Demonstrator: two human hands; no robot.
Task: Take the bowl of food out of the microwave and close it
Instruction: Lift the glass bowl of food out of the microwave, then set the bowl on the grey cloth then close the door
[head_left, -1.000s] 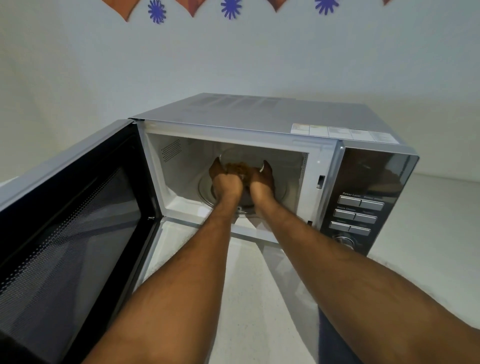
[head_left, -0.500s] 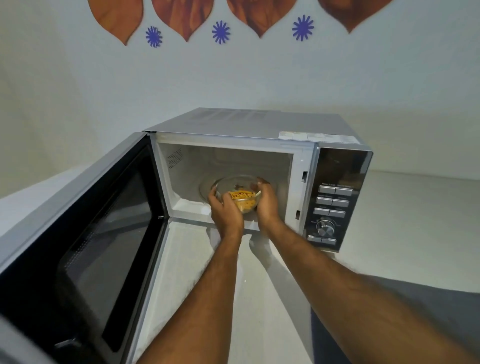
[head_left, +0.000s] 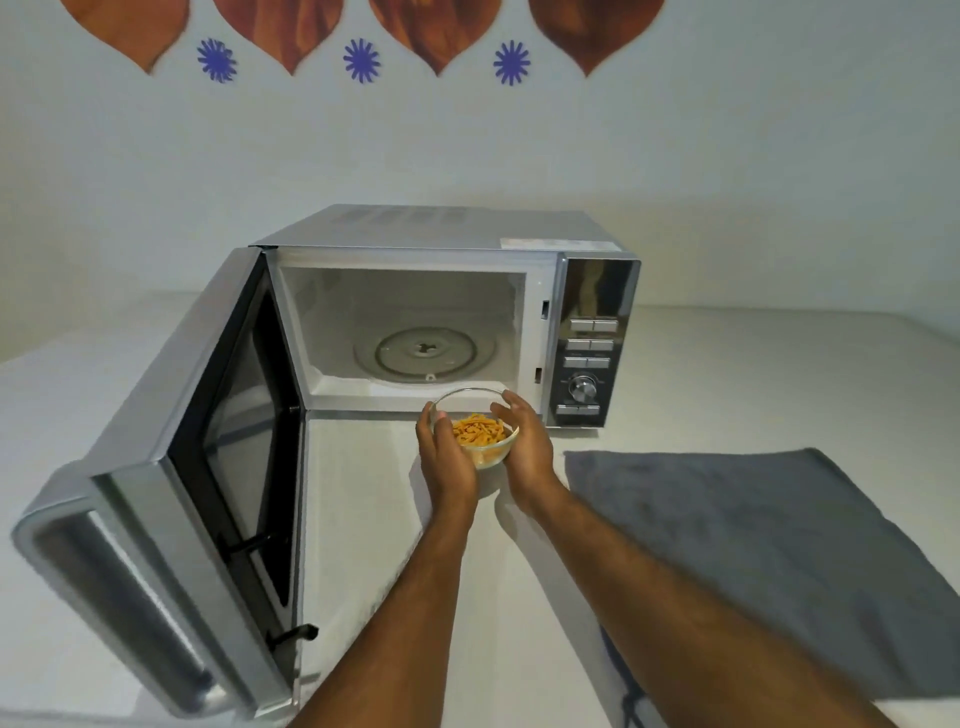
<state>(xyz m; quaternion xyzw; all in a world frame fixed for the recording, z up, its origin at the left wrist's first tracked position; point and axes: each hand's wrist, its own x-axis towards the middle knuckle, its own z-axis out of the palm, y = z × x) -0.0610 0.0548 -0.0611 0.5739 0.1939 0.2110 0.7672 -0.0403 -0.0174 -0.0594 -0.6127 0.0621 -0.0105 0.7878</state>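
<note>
A small clear glass bowl (head_left: 480, 434) with orange-yellow food sits between my palms just outside the silver microwave (head_left: 447, 312), in front of its lower sill. My left hand (head_left: 445, 457) cups the bowl's left side and my right hand (head_left: 524, 449) cups its right side. The microwave's door (head_left: 171, 467) is swung wide open to the left. Inside, the glass turntable (head_left: 423, 353) lies bare.
A grey cloth (head_left: 753, 545) lies flat on the white counter (head_left: 363, 519) to the right of my arms. The control panel (head_left: 589, 358) with buttons and a knob is on the microwave's right. The open door juts far toward me on the left.
Both hands have drawn the bowl out of the microwave cavity toward me, and it is now outside the opening. The view has pulled back from the microwave.
</note>
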